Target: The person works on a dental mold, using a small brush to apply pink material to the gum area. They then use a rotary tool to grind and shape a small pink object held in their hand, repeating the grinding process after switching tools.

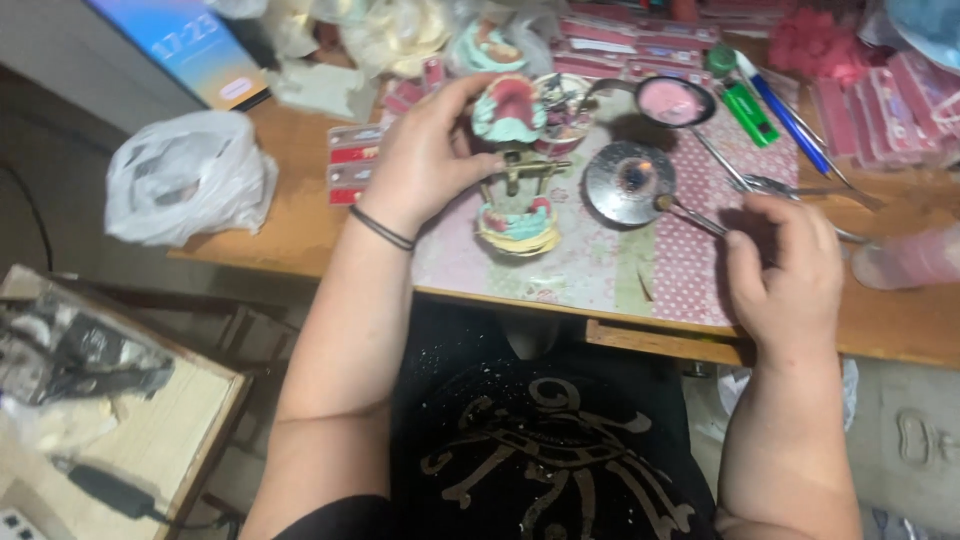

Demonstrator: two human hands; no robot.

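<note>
The left hand grips the hinged metal frame that carries two sets of model teeth, its fingers wrapped round the upper set (pink gums on a teal base) and tipping it back, so the frame stands open. The lower set sits on the patterned mat, just below and right of that hand.

The right hand is closed round a thin metal tool. The tool's long axis runs from the hand up and to the left, and its tip lies at the small round burner, where a faint flame glows.

Taking the burner as the landmark: the frame stands just to its left, the tool-holding hand lies to its lower right, and a ladle of pink wax sits just above it. The tool's tip is therefore near the teeth, with only the burner's width between; the left hand is the one already on them.
</note>
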